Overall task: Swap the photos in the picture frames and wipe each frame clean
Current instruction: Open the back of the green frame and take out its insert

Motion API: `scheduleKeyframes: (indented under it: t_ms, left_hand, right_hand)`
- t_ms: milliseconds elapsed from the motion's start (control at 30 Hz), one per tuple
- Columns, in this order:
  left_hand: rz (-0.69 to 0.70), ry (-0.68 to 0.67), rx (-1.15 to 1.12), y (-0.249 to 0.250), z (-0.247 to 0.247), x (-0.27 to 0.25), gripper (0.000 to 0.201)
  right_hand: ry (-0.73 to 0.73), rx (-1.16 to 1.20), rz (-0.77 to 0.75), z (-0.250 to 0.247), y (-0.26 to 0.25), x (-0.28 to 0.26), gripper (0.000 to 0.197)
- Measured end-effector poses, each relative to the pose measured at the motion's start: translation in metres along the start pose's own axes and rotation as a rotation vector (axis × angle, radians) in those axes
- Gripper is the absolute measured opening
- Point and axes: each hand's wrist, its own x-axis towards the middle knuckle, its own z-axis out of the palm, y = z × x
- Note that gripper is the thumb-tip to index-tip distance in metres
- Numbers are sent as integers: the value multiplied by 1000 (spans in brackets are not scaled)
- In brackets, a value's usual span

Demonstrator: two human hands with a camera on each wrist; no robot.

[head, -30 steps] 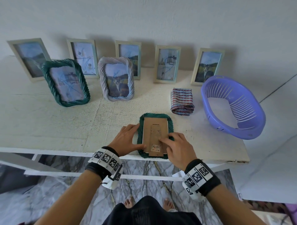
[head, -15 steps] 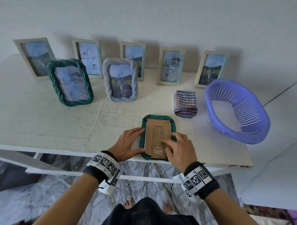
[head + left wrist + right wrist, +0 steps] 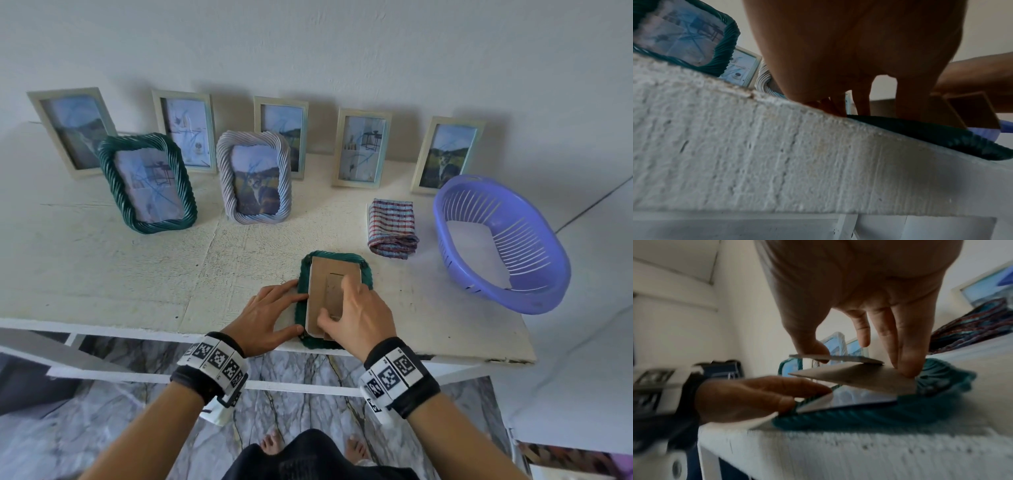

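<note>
Green rope-twist frame [image 3: 334, 274] lies face down at the near edge of the worktop [image 3: 137, 274], long axis running away from the person twd the wall. Its brown cardboard backing [image 3: 320, 291] is tilted up at the near end (photo surface shows underneath in the right wrist view). Right hand [image 3: 359, 315] pinches the backing's stand flap [image 3: 334, 294] betw thumb and fingers, other fingertips pressing the board. Left hand [image 3: 265, 315] lies flat, fingers straight, against the frame's left side. Worktop is rough, white-painted, chipped at the front edge. Behind: a second green twist frame [image 3: 147, 183] and a pale twist frame [image 3: 255, 178] standing upright, w/ five plain pale frames leaning on the white wall. Folded checked cloth [image 3: 392, 228] just right of the flat frame; slotted purple plastic basket [image 3: 500, 240] further right. Marbled floor below.
</note>
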Motion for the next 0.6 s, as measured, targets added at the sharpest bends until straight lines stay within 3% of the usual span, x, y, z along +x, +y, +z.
scheduleKeyframes:
  t_ms: [133, 233, 400, 500, 600]
  left_hand:
    - [-16, -6, 9, 1, 0, 0, 69]
    - [-21, -6, -11, 1, 0, 0, 68]
    - [-29, -3, -22, -1, 2, 0, 71]
    - [-19, 11, -34, -2, 3, 0, 78]
    - [-20, 26, -51, -1, 4, 0, 80]
  right_hand:
    - [19, 293, 41, -16, 15, -3, 28]
    - [-14, 689, 171, -27, 36, -8, 17]
    - [57, 1331, 463, -40, 70, -20, 27]
    - [112, 1232, 437, -55, 91, -30, 28]
    - [106, 726, 348, -58, 110, -34, 23]
